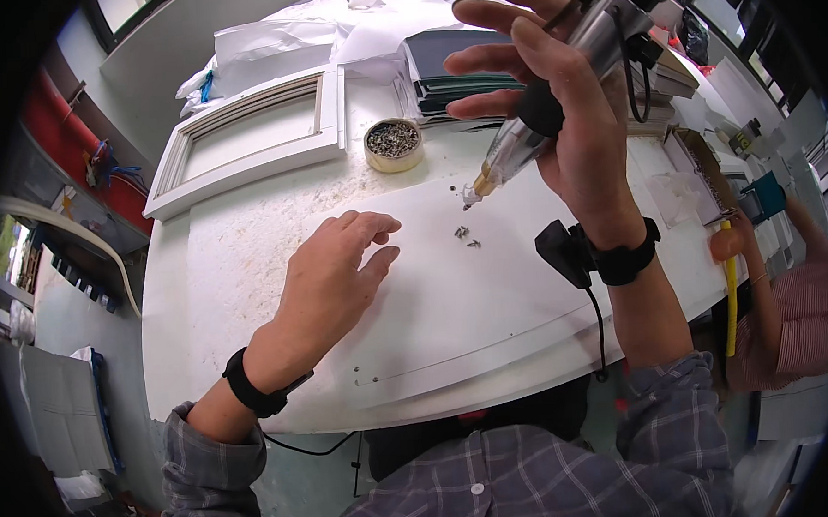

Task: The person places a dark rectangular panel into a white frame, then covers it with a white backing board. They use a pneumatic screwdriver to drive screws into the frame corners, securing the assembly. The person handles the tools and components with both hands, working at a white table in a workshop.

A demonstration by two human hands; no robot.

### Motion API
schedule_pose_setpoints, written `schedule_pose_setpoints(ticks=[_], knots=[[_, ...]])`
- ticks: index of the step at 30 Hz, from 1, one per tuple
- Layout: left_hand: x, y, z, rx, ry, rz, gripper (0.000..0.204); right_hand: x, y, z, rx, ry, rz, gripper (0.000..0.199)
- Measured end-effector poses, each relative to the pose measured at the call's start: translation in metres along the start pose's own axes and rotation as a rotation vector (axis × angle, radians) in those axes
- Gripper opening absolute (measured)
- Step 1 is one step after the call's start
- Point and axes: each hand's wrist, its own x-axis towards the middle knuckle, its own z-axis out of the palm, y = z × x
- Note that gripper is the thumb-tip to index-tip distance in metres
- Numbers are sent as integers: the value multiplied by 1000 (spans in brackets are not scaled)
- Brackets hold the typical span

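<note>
My right hand (579, 131) is wrapped loosely round a grey power screwdriver (598, 38), thumb in front and fingers stretched out behind it. Its brass-coloured, clear-ended tip (486, 177) points down and left over a white panel (434, 304). Just below the tip lie a few loose small screws (462, 231). My left hand (327, 271) hovers over or rests on the panel's left part, thumb and forefinger apart, with nothing visible between them. A round tub full of screws (393, 146) stands beyond it. Small dark spots, holes or screws, mark the panel's near edge.
A white frame (252, 141) lies at the back left, beside a stack of dark green sheets (461, 72). Crumpled white wrapping covers the back. An open cardboard box (697, 172) stands at right, near another person's arm (757, 280). White crumbs litter the left tabletop (238, 257).
</note>
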Motion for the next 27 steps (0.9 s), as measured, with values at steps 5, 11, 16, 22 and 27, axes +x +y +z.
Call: schedule_pose_setpoints(ticks=[5,11,16,22,27], knots=[[37,14,41,-19,-93,33,25,-31,9,-80,-64,-4,-136,51],[49,30,63,83,-99,3,19,-50,8,-124,0,53,-129,49],[53,32,71,150,-75,45,12,-54,19,-143,8,51,-143,49],[43,38,67,31,-95,-21,8,-64,21,-143,113,68,-117,48],[30,31,59,-275,-109,-215,13,-71,31,-131,206,56,-130,47]])
